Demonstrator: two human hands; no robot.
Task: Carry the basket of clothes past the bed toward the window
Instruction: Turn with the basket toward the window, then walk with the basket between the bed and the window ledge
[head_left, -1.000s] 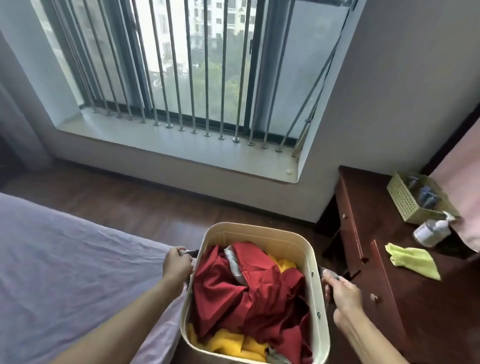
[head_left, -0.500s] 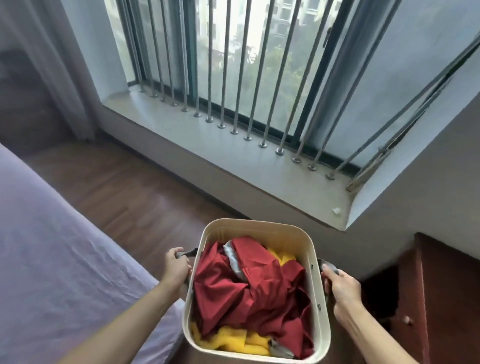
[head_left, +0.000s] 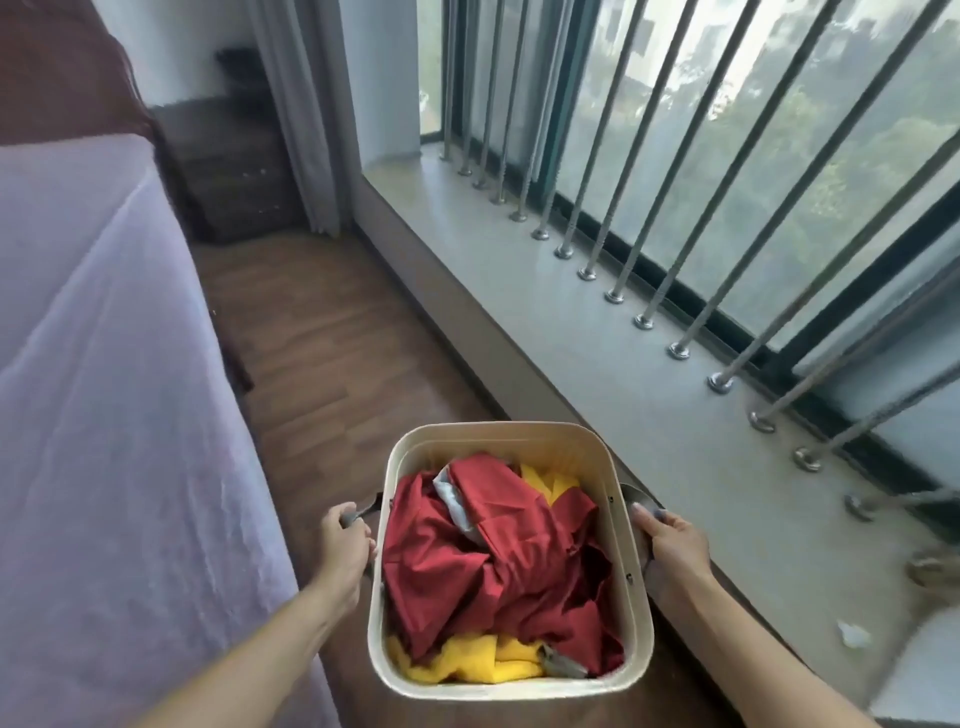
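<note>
A cream plastic basket (head_left: 631, 587) hangs in front of me above the wooden floor, filled with red clothes (head_left: 488, 561), yellow cloth and a bit of grey. My left hand (head_left: 345, 543) is closed on the grey handle at the basket's left side. My right hand (head_left: 672, 540) grips the grey handle on its right side. The bed (head_left: 93, 395) with a pale purple sheet runs along the left. The window (head_left: 727, 156) with slanted metal bars fills the upper right, and its stone sill (head_left: 597, 364) lies just right of the basket.
A strip of brown wooden floor (head_left: 322, 338) runs between the bed and the sill. A grey curtain (head_left: 301, 114) hangs at the far end beside a dark wooden nightstand (head_left: 228, 171) and the dark headboard (head_left: 67, 67). A small white scrap (head_left: 852, 634) lies on the sill.
My view has swung left: the dresser on the right has gone out of sight, and the aisle between bed and window sill now stretches ahead. Both hands keep hold of the basket.
</note>
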